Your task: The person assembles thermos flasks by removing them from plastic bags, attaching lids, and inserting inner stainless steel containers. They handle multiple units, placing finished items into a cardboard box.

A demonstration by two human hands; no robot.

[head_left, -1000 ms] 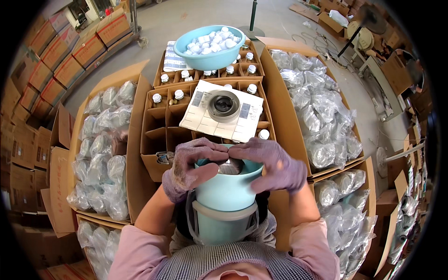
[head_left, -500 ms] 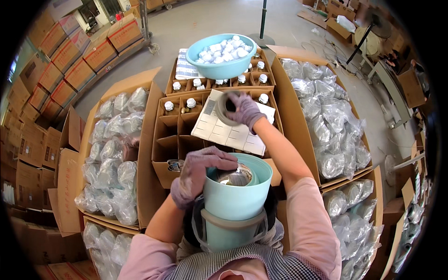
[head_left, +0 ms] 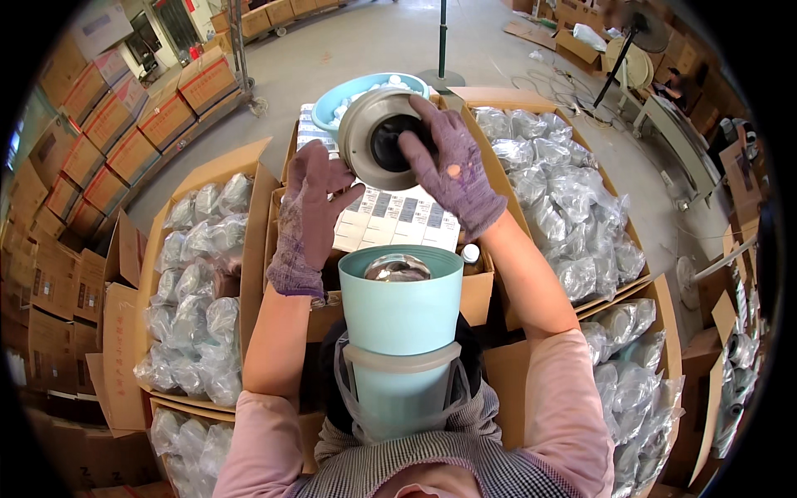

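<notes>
Lifted from the flat white sheet (head_left: 390, 217) since half a second ago, a round metal lid with a black centre (head_left: 378, 137) is now held up in front of the camera. Cardboard boxes of clear plastic-bagged parts (head_left: 564, 199) are seen flanking the work on both sides, with a divided carton (head_left: 477, 290) between them. A pale green cylindrical container (head_left: 398, 332) is kept upright against the lap, a shiny metal piece (head_left: 397, 267) lying inside its open mouth. The lid's right edge is gripped by the gloved right hand (head_left: 452, 170), fingers spread over its face. The gloved left hand (head_left: 311, 212) is raised open just beside the lid's lower left rim, holding nothing. A light blue basin (head_left: 336, 100) is partly hidden behind the lid.
</notes>
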